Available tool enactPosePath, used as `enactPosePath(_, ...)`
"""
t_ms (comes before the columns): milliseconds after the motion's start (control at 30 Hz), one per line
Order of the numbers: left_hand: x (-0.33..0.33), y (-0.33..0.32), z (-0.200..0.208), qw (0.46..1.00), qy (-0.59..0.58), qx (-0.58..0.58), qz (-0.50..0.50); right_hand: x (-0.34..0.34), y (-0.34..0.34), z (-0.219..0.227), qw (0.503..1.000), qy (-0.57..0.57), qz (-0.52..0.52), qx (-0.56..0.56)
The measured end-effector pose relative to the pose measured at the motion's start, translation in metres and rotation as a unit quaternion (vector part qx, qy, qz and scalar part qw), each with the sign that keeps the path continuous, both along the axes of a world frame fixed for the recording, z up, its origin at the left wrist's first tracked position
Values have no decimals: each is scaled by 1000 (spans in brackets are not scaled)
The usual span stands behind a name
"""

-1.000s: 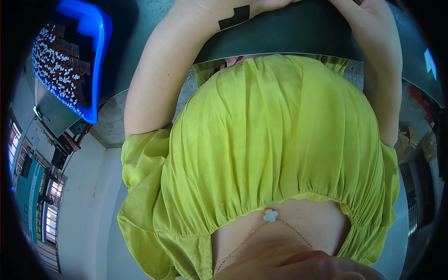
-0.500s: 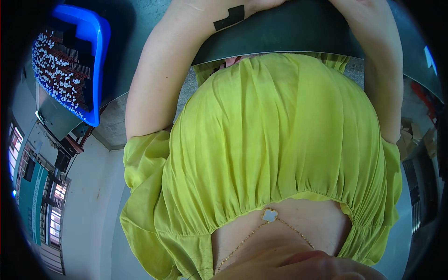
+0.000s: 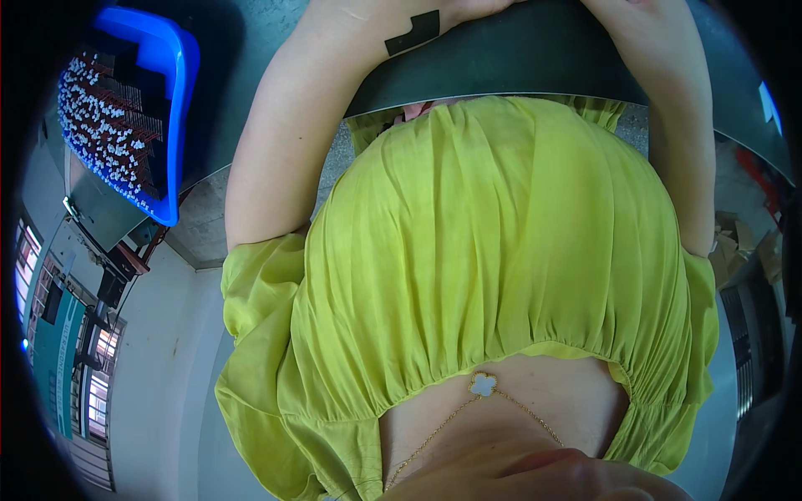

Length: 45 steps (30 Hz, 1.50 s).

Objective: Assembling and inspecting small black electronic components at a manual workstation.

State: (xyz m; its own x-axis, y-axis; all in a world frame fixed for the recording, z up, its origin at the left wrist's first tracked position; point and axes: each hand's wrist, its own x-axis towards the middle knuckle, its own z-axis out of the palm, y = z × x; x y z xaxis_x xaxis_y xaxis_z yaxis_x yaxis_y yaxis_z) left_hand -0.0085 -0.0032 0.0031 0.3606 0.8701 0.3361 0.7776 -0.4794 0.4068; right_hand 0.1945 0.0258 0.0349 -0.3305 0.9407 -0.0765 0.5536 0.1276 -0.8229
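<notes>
At the top edge my left hand point(image 3: 478, 7) shows only in part over the dark green tabletop point(image 3: 510, 63). Its fingers are cut off by the frame, so what it holds, if anything, is out of sight. A black angular patch point(image 3: 413, 35) sits at my left wrist. Opposite it, only the base of my right hand point(image 3: 637, 5) comes into the picture, its fingers likewise beyond the upper edge. Both forearms reach forward over the table.
At the far left stands a blue plastic bin point(image 3: 182, 108) holding many small parts with white ends and thin reddish-brown strands point(image 3: 104, 125). Cardboard boxes point(image 3: 735, 249) are low on the right. A teal machine or panel point(image 3: 68, 359) shows at the lower left.
My right forearm has shifted slightly to the left and inward. The left forearm has moved a touch to the right. The bin stays put.
</notes>
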Motion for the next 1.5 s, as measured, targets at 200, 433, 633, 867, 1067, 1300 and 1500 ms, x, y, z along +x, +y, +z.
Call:
enactPosePath(200,-6,-1,-6,999,-26,-22,-5,-1,1,-10,995,27,19,98)
enactPosePath(433,-4,-1,-7,999,-43,-11,-8,18,12,-11,960,-79,179,199)
enactPosePath(633,-1,0,-2,1000,-15,-21,-14,19,9,-14,955,-11,174,241)
enactPosePath(867,-8,-4,2,1000,-15,-4,-20,101,50,-41,982,123,77,123)
enactPosePath(1067,-7,4,-1,989,-144,25,-31,171,80,-36,975,63,-46,206)
enactPosePath(1300,-5,-1,-13,962,-258,73,47,132,74,-37,943,6,-45,330)
enactPosePath(1500,-6,-5,-11,951,-306,41,-4,32,28,-20,986,65,110,106)
